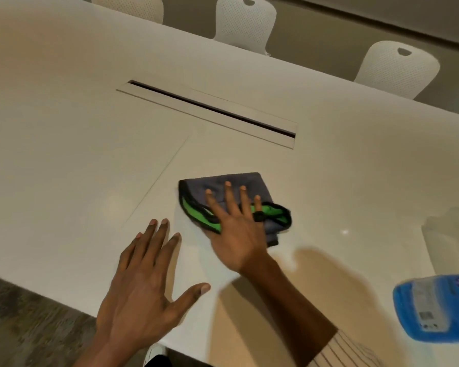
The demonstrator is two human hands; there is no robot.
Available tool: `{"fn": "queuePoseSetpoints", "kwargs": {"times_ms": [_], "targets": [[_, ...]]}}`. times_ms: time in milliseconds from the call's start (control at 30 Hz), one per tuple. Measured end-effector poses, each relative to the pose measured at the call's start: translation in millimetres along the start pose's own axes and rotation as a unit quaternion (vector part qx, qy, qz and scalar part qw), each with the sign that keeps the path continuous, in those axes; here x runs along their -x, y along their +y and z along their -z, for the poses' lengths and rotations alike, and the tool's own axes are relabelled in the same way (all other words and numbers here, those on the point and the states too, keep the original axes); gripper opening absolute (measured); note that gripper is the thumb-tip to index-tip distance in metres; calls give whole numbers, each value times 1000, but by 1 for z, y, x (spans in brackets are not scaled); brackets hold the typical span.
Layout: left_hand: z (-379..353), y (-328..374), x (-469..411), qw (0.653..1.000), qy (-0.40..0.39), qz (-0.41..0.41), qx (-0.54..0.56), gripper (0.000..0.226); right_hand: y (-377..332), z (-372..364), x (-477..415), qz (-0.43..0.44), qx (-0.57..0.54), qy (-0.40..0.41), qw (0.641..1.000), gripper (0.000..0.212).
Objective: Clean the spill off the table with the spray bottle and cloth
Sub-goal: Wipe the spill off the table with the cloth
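On the counter (64, 154) I count one grey-green cloth (223, 186) pinned flat under my right hand (236, 234), left hand (143, 287) spread empty beside it, one blue spray bottle (435, 308) far right, three chairs (245, 22) behind.

Warm, dim indoor light. The right hand (236, 234) casts a soft shadow rightward. The spray bottle (435, 308) smears; edges bow.
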State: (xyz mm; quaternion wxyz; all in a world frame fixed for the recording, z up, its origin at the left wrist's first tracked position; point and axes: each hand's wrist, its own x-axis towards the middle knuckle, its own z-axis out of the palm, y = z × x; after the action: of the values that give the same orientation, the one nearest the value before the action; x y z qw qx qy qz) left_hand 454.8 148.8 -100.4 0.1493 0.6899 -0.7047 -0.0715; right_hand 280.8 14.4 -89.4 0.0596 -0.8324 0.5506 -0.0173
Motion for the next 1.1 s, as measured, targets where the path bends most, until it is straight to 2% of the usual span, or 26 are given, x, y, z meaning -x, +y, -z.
{"fn": "queuePoseSetpoints", "kwargs": {"times_ms": [133,267,467,700,833,933,1100], "targets": [[-2,0,1,1000,2,1,4,108,-9,3,-12,30,-4,13,999,77],[-2,0,2,1000,5,1,1,107,7,8,-34,16,2,3,1000,81],[0,2,3,1000,8,2,8,106,87,14,-45,-118,7,15,993,68],[0,3,3,1000,19,5,16,104,157,19,37,-249,9,24,968,69],[0,4,3,1000,18,3,10,104,137,7,90,-211,92,35,972,86],[0,4,3,1000,16,1,8,103,97,6,112,-197,56,24,978,81],[1,3,2,1000,10,5,6,105,25,-5,117,-88,33,31,995,88]]}}
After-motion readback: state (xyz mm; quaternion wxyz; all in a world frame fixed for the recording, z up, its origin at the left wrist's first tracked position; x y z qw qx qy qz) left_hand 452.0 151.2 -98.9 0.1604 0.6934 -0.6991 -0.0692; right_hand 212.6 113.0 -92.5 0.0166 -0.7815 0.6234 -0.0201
